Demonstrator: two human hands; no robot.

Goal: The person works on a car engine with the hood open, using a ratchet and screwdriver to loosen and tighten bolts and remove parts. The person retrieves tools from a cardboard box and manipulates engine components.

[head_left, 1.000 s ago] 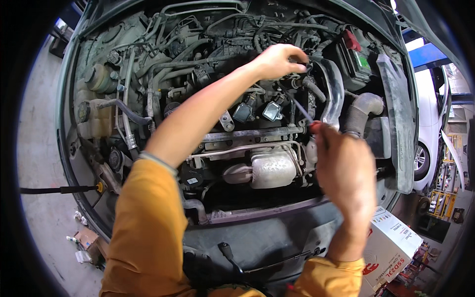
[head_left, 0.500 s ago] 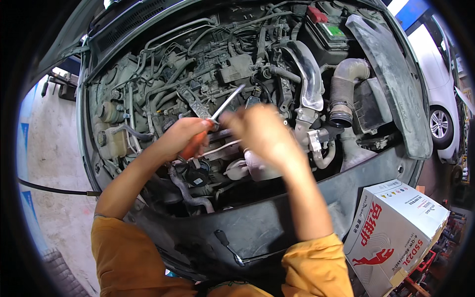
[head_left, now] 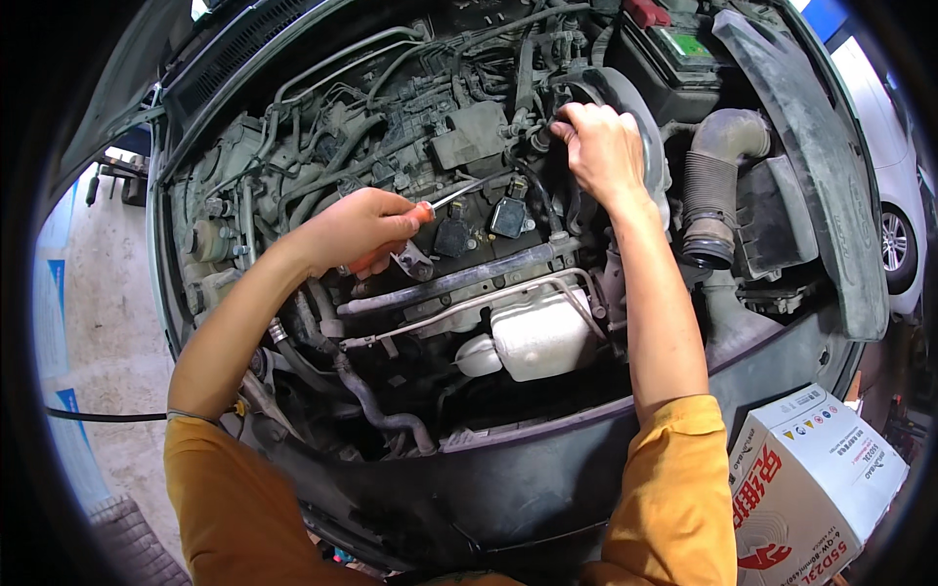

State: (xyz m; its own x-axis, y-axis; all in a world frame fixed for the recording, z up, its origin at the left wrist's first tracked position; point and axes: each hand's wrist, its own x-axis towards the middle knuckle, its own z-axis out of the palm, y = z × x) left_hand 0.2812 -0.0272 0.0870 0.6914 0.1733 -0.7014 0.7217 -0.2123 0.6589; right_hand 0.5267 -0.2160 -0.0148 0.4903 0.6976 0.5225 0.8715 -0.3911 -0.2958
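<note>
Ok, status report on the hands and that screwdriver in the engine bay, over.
Left hand shut on orange-handled screwdriver, shaft pointing into the engine. Right hand gripping a black hose near the intake duct. Hoses and wiring crowd both hands.

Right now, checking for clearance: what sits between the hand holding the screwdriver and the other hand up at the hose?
In the head view, two black ignition coils sit between the left hand, gripping the orange-handled screwdriver, and the right hand.

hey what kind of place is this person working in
Most likely a car repair garage. The open engine bay of a car fills the view, the left hand holds an orange-handled screwdriver, and a white car stands on concrete nearby.
</note>
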